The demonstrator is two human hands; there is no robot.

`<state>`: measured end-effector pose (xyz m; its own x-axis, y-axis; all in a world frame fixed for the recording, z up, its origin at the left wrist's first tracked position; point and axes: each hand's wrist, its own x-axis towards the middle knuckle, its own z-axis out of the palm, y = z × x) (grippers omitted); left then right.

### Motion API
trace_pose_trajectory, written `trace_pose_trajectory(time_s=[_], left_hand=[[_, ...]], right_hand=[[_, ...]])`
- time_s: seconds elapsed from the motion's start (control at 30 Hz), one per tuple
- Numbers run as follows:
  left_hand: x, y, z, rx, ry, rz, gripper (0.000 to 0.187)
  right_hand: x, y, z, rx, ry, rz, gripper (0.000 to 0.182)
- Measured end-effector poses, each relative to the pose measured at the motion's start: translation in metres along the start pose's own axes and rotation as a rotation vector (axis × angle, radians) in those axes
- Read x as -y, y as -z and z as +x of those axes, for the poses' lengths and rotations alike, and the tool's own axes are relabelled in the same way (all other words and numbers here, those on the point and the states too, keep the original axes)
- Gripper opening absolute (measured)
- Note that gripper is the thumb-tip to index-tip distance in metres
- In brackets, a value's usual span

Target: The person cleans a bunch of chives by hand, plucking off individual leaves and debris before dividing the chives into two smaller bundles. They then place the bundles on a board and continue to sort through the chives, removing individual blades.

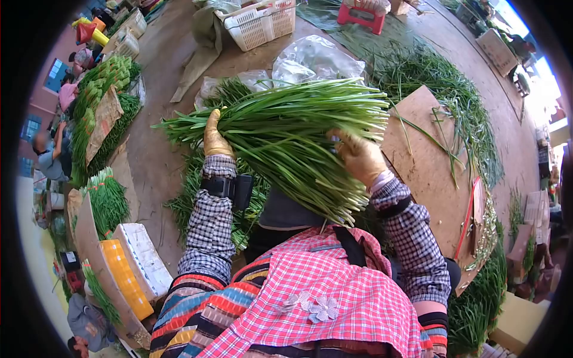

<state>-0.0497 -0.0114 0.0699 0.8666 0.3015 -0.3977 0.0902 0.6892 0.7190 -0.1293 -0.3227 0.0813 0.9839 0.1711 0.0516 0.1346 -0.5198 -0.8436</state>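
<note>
A large loose bunch of garlic chives lies across my lap, pale cut ends to the right and green tips to the left. My left hand, in a yellowish glove, is closed around the leafy part, its thumb on top. At the cut-end side my right hand, gloved alike and slightly blurred, has its fingers curled on the stems. Some lower stems fan out beneath that hand toward my lap. More chives lie under the bunch, partly hidden by it and by my left arm.
To the right stands a brown board with loose leaves and a red-edged strip. Leaf piles surround it. Ahead are clear plastic bags, a white crate and a red stool. Bundled chives and other people are left.
</note>
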Motion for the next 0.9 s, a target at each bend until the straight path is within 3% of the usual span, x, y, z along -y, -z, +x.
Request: trace_pose_trajectory(time_s=[0.03, 0.07, 0.1, 0.17, 0.33, 0.47, 0.57, 0.6, 0.73, 0.83, 0.87, 0.9], left_hand=[[0.000, 0.000, 0.001, -0.010, -0.011, 0.010, 0.043], [0.000, 0.001, 0.001, -0.010, -0.009, 0.006, 0.043], [0.001, 0.002, 0.003, -0.010, -0.008, 0.001, 0.043], [0.001, 0.004, 0.006, -0.001, -0.002, -0.006, 0.043], [0.000, 0.003, 0.004, 0.015, 0.029, -0.024, 0.043], [-0.002, -0.002, -0.002, -0.007, 0.035, -0.016, 0.042], [-0.001, -0.002, 0.000, 0.005, -0.023, 0.026, 0.045], [-0.001, -0.001, 0.001, -0.001, -0.010, 0.024, 0.045], [-0.002, -0.004, 0.000, -0.014, -0.015, 0.026, 0.044], [-0.004, -0.009, -0.008, -0.045, -0.017, 0.028, 0.042], [-0.004, -0.011, -0.010, -0.058, -0.007, 0.028, 0.042], [-0.004, -0.009, -0.007, -0.019, 0.009, 0.010, 0.042]], right_hand=[[-0.011, 0.000, 0.009, -0.058, -0.017, 0.030, 0.024], [-0.017, 0.002, 0.017, -0.110, 0.020, 0.123, 0.043], [-0.020, 0.004, 0.022, -0.218, 0.068, 0.170, 0.049], [-0.013, 0.021, 0.030, -0.180, -0.081, 0.248, 0.052], [-0.012, 0.030, 0.032, -0.197, -0.070, 0.215, 0.041], [-0.034, 0.022, 0.030, -0.311, 0.095, -0.104, 0.033], [-0.009, 0.027, 0.023, -0.067, -0.258, -0.328, 0.028], [-0.046, 0.017, 0.022, -0.090, -0.120, -0.166, 0.032], [-0.005, 0.028, 0.027, -0.023, -0.152, -0.500, 0.036], [-0.029, 0.027, 0.043, -0.167, -0.109, -0.086, 0.033], [-0.014, 0.031, 0.045, -0.190, -0.192, 0.107, 0.031], [0.003, 0.044, 0.046, -0.176, -0.108, -0.043, 0.030]])
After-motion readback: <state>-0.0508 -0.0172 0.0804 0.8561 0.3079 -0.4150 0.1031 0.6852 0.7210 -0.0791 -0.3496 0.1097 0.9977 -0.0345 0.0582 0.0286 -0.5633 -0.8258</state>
